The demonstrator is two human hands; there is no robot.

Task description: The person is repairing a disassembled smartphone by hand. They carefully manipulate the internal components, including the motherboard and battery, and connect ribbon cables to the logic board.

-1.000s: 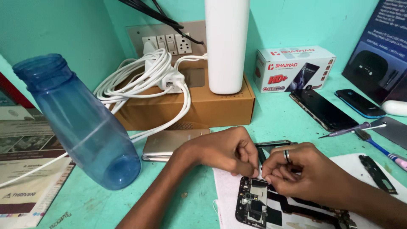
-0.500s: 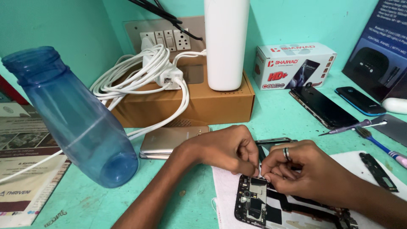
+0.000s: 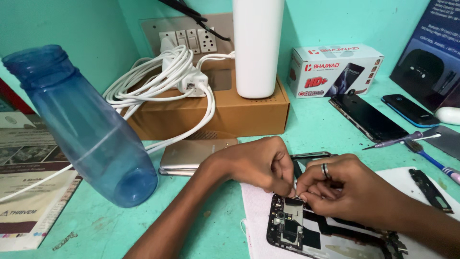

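Note:
An opened phone [image 3: 306, 230] with its circuit board bare lies on a white cloth [image 3: 256, 211] at the front of the turquoise table. My left hand [image 3: 258, 163] and my right hand [image 3: 342, 184], which wears a ring, meet over the phone's top edge. Both pinch at the same small spot on the board. Whatever sits between the fingertips is too small to make out. My right hand covers much of the phone's upper right.
A blue plastic bottle [image 3: 84, 124] stands at the left, with booklets [image 3: 28, 192] beyond it. Behind are a cardboard box [image 3: 230, 112] bearing white cables and a white cylinder [image 3: 258, 45]. A gold phone [image 3: 191, 153], dark phones [image 3: 366, 115], screwdrivers [image 3: 431, 158] and a small carton [image 3: 335, 69] lie around.
Both hands stay pinched over the phone's top edge with only slight finger movement. The view has shifted a little, so the bottle sits further left in frame.

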